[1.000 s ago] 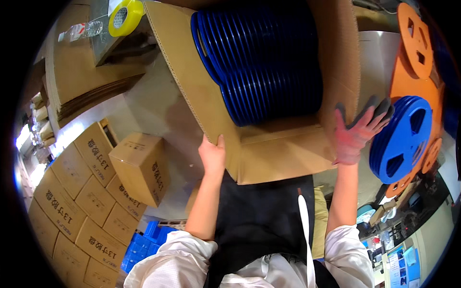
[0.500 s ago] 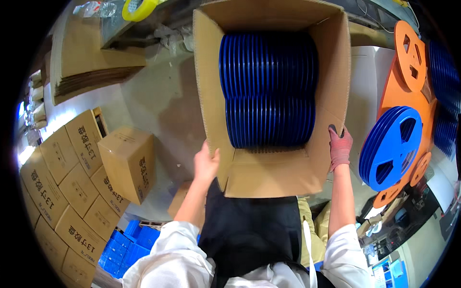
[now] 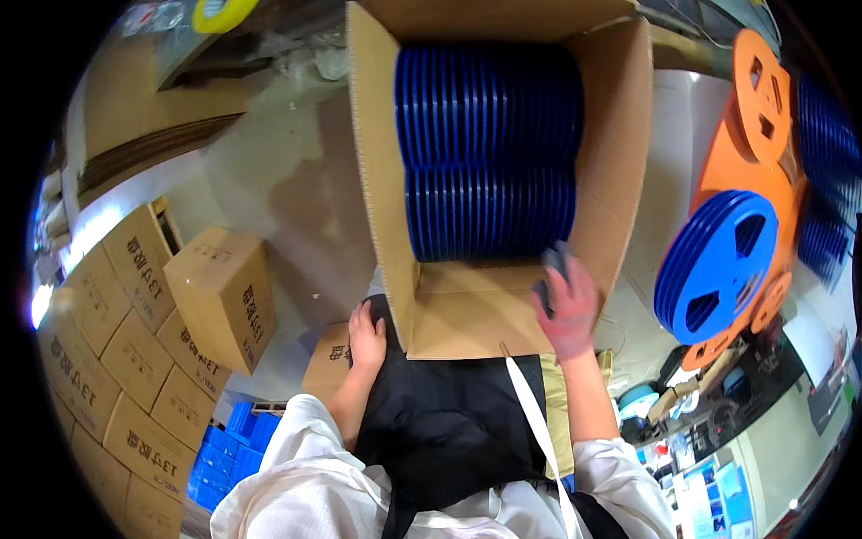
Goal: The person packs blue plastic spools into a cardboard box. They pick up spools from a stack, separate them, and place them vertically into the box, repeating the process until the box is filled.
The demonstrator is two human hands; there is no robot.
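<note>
An open cardboard box (image 3: pixel 620 135) stands in front of me, its top facing up. Inside, two rows of blue plastic reels (image 3: pixel 489 153) are packed on edge, close together. My right hand (image 3: pixel 567 305), in a red glove with dark fingertips, is over the box's near flap (image 3: pixel 467 328). It is slightly blurred, with fingers apart and nothing visible in them. My left hand (image 3: pixel 366 334) is bare and lies at my black apron (image 3: pixel 440 404), just left of the box's near corner. Its fingers are stretched out and it holds nothing.
Right of the box, a stack of blue reels (image 3: pixel 718 269) leans by large orange reels (image 3: pixel 763 108). On the left stand a closed carton (image 3: pixel 224 296) and a wall of stacked cartons (image 3: pixel 135 359). Flat cardboard sheets (image 3: pixel 162 144) and yellow tape (image 3: pixel 223 13) are at far left.
Both hands have let go of the box's sides. My right hand has moved left, over the near flap; my left hand has dropped lower, to the apron.
</note>
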